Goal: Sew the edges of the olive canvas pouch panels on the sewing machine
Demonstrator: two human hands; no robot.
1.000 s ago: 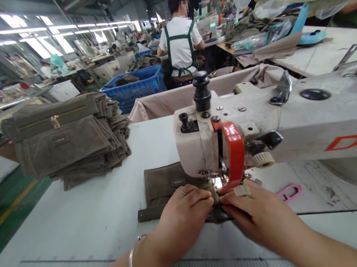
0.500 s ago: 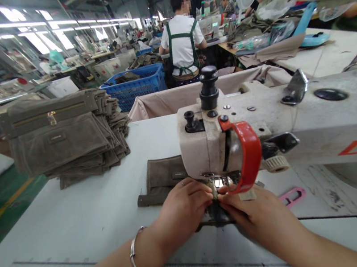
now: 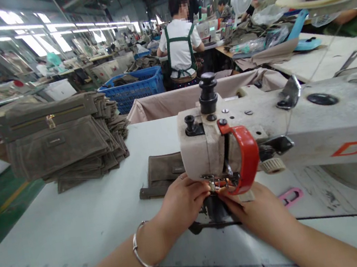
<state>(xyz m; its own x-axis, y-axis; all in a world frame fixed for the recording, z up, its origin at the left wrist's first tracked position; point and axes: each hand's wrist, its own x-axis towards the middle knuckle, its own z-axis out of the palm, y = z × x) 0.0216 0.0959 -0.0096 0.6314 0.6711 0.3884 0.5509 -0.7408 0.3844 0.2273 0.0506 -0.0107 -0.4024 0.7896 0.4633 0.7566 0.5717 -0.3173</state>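
Observation:
An olive-brown fabric panel (image 3: 161, 168) with a small label lies flat to the left of the sewing machine's head (image 3: 197, 144), its right part hidden behind the head. My left hand (image 3: 181, 203) is closed, thumb and fingertips pinching the near edge of the panel just left of the presser foot (image 3: 212, 185). On the other side, my right hand (image 3: 261, 210) has its fingertips drawn together at the foot, apparently on the same edge. Its fingers are partly covered by the red guard (image 3: 249, 156). The fabric between the fingertips is barely visible.
A tall stack of similar olive-brown panels (image 3: 58, 141) stands at the table's left. A pink slotted tool (image 3: 290, 197) lies right of my right hand. Behind the table are a pink cloth-lined trough (image 3: 163, 105), a blue crate (image 3: 134, 91) and a seated person (image 3: 180, 49).
The panel has slid slightly away from me past the presser foot, and both hands stay at its edge. More of the dark machine bed shows in front. The view has shifted slightly.

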